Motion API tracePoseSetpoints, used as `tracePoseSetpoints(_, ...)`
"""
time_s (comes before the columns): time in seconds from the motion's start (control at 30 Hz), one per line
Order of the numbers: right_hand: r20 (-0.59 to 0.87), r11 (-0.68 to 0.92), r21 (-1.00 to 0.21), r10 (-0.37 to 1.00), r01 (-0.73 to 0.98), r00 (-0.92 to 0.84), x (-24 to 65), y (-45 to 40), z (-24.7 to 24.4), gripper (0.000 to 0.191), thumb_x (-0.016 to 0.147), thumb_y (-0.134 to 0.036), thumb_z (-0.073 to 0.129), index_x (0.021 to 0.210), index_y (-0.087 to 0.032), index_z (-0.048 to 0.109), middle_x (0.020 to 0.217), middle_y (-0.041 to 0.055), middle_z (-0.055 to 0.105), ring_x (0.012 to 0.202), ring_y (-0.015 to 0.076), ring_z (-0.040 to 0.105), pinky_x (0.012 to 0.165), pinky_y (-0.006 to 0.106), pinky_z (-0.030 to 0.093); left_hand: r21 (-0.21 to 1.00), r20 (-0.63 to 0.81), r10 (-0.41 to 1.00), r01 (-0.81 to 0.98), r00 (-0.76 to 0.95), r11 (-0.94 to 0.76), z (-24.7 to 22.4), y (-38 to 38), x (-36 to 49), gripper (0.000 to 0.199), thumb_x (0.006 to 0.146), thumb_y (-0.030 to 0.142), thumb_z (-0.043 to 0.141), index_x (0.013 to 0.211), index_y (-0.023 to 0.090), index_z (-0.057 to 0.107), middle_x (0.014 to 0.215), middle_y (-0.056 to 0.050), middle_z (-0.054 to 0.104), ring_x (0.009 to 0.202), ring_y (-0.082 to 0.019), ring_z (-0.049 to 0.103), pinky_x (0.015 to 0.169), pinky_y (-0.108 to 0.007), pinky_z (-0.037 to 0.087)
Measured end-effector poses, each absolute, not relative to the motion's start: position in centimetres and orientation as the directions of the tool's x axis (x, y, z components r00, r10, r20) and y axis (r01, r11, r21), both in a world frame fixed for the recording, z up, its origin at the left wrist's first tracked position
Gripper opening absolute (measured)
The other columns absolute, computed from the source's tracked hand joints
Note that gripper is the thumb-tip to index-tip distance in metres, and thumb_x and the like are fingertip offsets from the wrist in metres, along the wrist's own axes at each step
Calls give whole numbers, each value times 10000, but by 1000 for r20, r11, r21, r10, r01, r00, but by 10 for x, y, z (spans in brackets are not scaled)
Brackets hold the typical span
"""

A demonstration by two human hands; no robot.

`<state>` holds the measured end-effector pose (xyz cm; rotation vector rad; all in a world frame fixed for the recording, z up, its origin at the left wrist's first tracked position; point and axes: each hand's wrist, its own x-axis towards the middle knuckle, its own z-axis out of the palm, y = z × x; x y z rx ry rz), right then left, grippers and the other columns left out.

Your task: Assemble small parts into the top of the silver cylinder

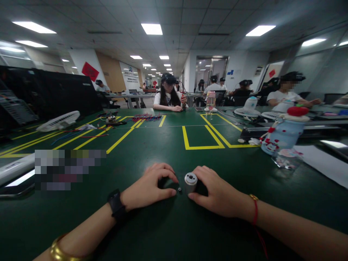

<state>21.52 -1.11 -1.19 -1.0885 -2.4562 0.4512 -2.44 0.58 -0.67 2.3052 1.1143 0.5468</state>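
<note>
In the head view, a tiny silver ring-like metal part (179, 189) lies on the green bench (146, 152) between the hands, nearer the left hand (150, 189), whose thumb and fingers curve apart, the way unobstructed. The right hand (216, 192) grips an upright silver metal cylinder (190, 184), long axis vertical.

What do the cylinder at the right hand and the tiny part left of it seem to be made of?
Cylinder: probably metal, with a satin silvery finish; its machined-looking top face has dark holes and catches the light.
Tiny part: possibly metal too, from its pale grey glint, but too small to be sure.
</note>
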Motion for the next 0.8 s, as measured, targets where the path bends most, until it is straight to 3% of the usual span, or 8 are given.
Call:
tracePoseSetpoints(0.27, 250, 654, -430, 749, 623, -613, 216, -9, -15, 228, 780, -285, 656, 945, -193, 527, 946, 44, 551, 845, 207, 470, 767, 351, 378, 635, 186, 804, 554, 565, -537, -6, -1, -10, 78, 795, 279, 650, 852, 257, 698, 1037, -41, 616, 1008, -242, 533, 903, -385, 379)
tracePoseSetpoints(0.57, 264, 659, -418, 747, 626, -610, 215, -9, -16, 232, 779, -287, 659, 940, -190, 522, 951, 51, 557, 840, 211, 466, 755, 348, 373, 716, 421, 856, 470, 299, -516, 12, -7, -2, 170, 843, 292, 590, 964, 265, 708, 999, -49, 612, 941, -227, 565, 851, -349, 431)
tracePoseSetpoints(0.8, 275, 676, -394, 733, 622, -622, 213, -8, -19, 251, 792, -303, 646, 980, -191, 523, 967, 53, 559, 859, 218, 469, 774, 359, 366, 700, 405, 834, 459, 375, -547, 9, -13, 14, 202, 854, 257, 572, 982, 310, 720, 1013, -41, 605, 948, -223, 557, 841, -346, 439)
